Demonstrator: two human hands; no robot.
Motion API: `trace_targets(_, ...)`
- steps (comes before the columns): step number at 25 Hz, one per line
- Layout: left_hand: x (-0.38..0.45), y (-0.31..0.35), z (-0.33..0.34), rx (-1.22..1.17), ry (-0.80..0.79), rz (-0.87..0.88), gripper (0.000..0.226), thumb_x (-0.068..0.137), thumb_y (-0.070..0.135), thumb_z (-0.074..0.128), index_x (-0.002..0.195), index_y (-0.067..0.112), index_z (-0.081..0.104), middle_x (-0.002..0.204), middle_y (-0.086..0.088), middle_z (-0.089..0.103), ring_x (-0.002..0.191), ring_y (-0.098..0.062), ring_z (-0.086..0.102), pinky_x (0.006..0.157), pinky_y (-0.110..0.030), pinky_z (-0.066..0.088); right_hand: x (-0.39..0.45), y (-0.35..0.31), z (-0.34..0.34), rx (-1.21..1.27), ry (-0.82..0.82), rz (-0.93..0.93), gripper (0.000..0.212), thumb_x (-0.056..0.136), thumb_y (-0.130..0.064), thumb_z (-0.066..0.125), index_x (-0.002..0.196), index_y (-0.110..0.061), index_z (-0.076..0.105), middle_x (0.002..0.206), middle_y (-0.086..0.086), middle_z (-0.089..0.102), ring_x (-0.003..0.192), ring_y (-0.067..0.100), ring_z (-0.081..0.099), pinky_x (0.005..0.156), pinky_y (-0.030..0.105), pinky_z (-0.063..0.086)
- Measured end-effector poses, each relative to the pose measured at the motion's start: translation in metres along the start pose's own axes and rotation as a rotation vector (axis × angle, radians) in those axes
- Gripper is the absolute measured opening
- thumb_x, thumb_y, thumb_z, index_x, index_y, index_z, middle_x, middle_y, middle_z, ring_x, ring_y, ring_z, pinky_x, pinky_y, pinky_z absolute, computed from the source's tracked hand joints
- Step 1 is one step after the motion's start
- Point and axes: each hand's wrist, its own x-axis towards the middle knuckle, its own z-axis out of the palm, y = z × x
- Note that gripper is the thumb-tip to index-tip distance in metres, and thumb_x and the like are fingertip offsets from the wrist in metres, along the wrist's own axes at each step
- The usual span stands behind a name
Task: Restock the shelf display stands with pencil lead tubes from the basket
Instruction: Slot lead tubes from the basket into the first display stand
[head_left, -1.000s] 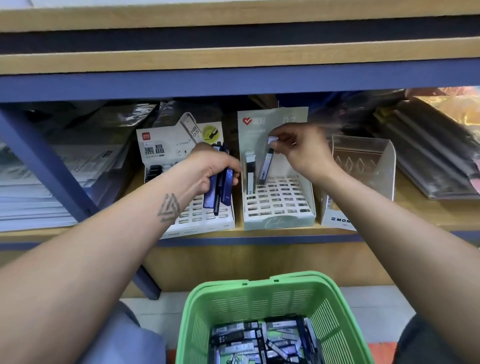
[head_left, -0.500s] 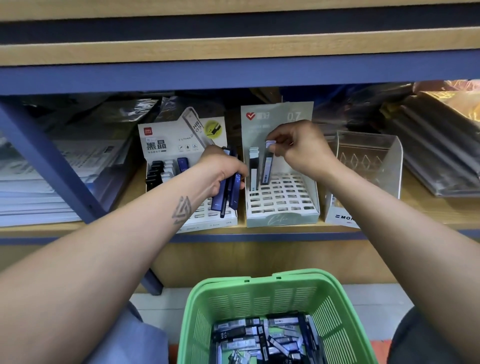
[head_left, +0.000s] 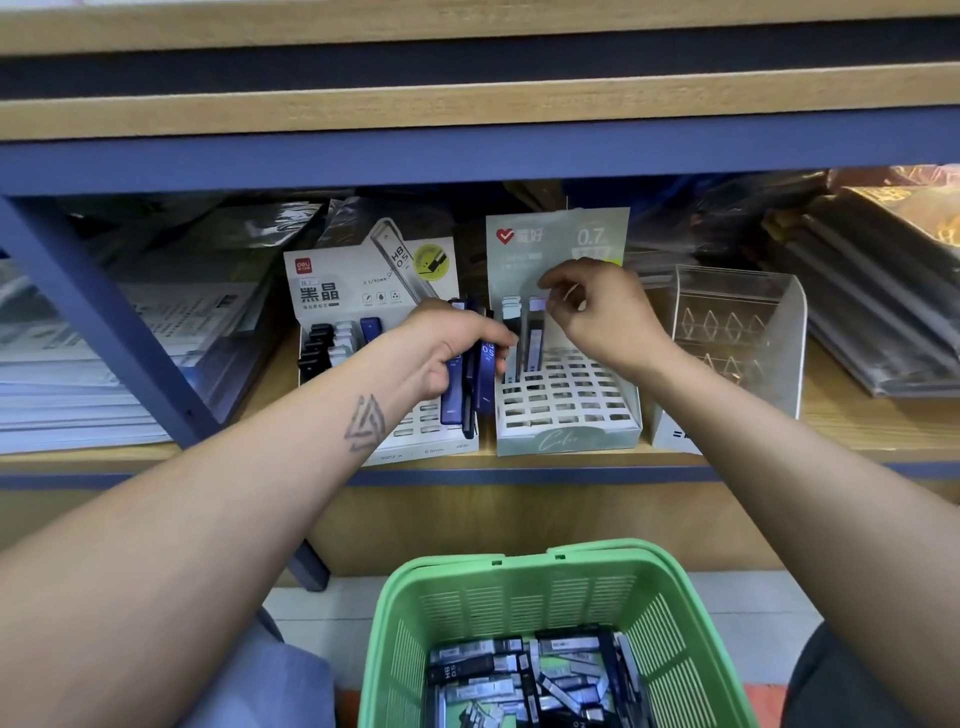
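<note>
Right hand (head_left: 597, 317) now off the tube (head_left: 535, 335) in the "0.7" stand (head_left: 566, 415), fingers loose; left hand (head_left: 452, 348) gripping blue tubes (head_left: 470, 379).

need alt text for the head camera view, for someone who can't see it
A person's right hand is at the top of a tube standing in the 0.7 stand on a shelf, while the left hand holds several blue tubes beside it. A green basket of more tubes sits below.
</note>
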Motion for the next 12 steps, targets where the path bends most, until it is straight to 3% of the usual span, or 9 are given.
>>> trace_targets(2, -0.002, 0.000, 0.001, -0.055, -0.021, 0.004, 0.029, 0.082, 0.000, 0.076, 0.109, -0.004, 0.066, 0.071, -0.013, 0.067, 0.048, -0.019, 0.063, 0.045, -0.026, 0.053, -0.008, -0.014, -0.006, 0.243, -0.039, 0.135, 0.008, 0.089, -0.009, 0.066, 0.096, -0.014, 0.067, 0.082, 0.006, 0.072, 0.069, 0.018, 0.065, 0.065, 0.032, 0.051)
trace_targets(3, -0.005, -0.001, 0.001, -0.072, -0.018, 0.014, 0.037, 0.081, 0.001, 0.077, 0.115, -0.006, 0.064, 0.073, -0.014, 0.069, 0.051, -0.020, 0.066, 0.047, -0.028, 0.055, -0.014, -0.023, -0.010, 0.408, -0.147, 0.214, 0.009, 0.090, -0.009, 0.069, 0.097, -0.010, 0.063, 0.077, 0.011, 0.072, 0.062, 0.021, 0.065, 0.057, 0.032, 0.049)
trace_targets(6, -0.012, -0.003, 0.002, -0.098, 0.032, 0.074, 0.056, 0.072, 0.005, 0.085, 0.120, -0.006, 0.058, 0.094, -0.021, 0.073, 0.068, -0.030, 0.074, 0.057, -0.040, 0.061, -0.031, -0.044, -0.014, 0.635, -0.468, 0.363, 0.041, 0.086, -0.013, 0.079, 0.113, -0.004, 0.050, 0.082, 0.025, 0.073, 0.063, 0.030, 0.067, 0.049, 0.030, 0.050)
trace_targets(8, -0.016, -0.005, 0.001, -0.155, 0.023, 0.082, 0.072, 0.060, 0.010, 0.093, 0.122, -0.004, 0.059, 0.102, -0.022, 0.073, 0.079, -0.037, 0.074, 0.064, -0.052, 0.061, -0.037, -0.053, -0.012, 0.597, -0.488, 0.395, 0.054, 0.081, -0.013, 0.084, 0.118, -0.005, 0.045, 0.083, 0.027, 0.073, 0.067, 0.031, 0.070, 0.051, 0.030, 0.054)
trace_targets(10, -0.014, -0.006, -0.002, -0.182, 0.030, 0.108, 0.085, 0.045, 0.020, 0.098, 0.118, -0.003, 0.062, 0.102, -0.021, 0.073, 0.085, -0.042, 0.073, 0.067, -0.062, 0.058, -0.040, -0.059, -0.006, 0.603, -0.478, 0.400, 0.052, 0.080, -0.010, 0.084, 0.115, -0.010, 0.046, 0.077, 0.023, 0.074, 0.062, 0.027, 0.070, 0.051, 0.028, 0.055)
trace_targets(12, -0.009, -0.005, -0.006, -0.149, 0.071, 0.150, 0.086, 0.039, 0.028, 0.100, 0.111, -0.003, 0.064, 0.100, -0.021, 0.074, 0.085, -0.042, 0.073, 0.067, -0.063, 0.058, -0.040, -0.063, 0.000, 0.664, -0.469, 0.394, 0.044, 0.080, -0.006, 0.083, 0.107, -0.018, 0.049, 0.069, 0.015, 0.073, 0.056, 0.022, 0.068, 0.053, 0.029, 0.055)
